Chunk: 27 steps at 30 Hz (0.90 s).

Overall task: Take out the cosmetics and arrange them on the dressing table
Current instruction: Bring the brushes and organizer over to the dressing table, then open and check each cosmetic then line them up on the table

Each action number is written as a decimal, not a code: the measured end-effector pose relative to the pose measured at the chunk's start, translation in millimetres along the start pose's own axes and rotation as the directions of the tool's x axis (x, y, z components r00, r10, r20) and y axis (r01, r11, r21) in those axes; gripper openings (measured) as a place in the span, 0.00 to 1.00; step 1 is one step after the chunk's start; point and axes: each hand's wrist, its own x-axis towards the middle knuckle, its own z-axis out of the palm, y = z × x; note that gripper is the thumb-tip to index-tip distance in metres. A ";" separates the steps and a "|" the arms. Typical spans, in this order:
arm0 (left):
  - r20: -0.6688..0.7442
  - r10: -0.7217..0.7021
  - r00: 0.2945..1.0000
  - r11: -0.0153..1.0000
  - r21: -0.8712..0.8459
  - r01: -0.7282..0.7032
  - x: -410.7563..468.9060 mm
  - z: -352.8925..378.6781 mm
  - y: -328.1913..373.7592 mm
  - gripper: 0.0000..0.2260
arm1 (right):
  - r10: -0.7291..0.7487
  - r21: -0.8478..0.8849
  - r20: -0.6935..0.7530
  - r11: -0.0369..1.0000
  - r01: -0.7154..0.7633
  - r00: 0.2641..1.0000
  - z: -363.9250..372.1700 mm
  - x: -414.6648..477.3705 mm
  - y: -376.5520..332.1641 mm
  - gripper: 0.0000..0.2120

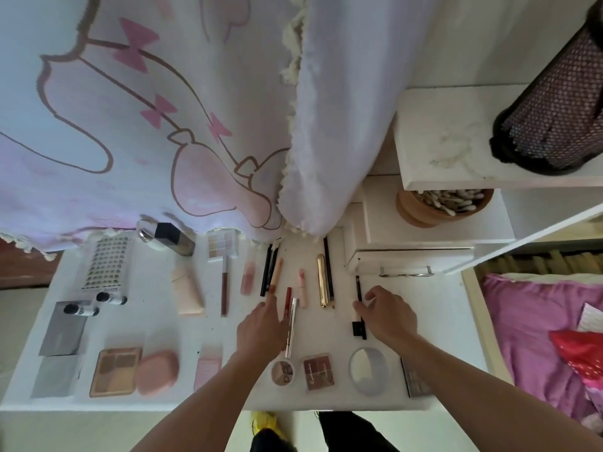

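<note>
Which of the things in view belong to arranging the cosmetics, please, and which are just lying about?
Part of the job: dressing table; black pencil, pinched by the right hand; left hand beside the red lipstick; gold tube; eyeshadow palette; pink puff.

Just lying about: pot of cotton swabs; printed curtain; pink bedding.
</note>
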 end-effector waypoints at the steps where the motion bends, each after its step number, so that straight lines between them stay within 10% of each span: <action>1: -0.004 0.011 1.000 1.000 -0.003 -0.011 -3.0 -4.9 -2.9 0.24 | -0.015 -0.014 -0.016 1.000 0.015 1.000 -0.5 -3.5 -3.0 0.15; 15: -0.157 0.069 0.985 0.998 0.025 -0.066 -87.7 -86.2 -165.2 0.15 | -0.211 -0.069 -0.132 0.977 0.204 0.968 57.8 -106.0 -140.7 0.11; 27: -0.298 -0.174 0.938 0.982 -0.119 0.145 -151.0 -154.9 -355.9 0.13 | -0.427 -0.115 -0.035 0.900 0.421 0.903 134.0 -178.4 -312.3 0.10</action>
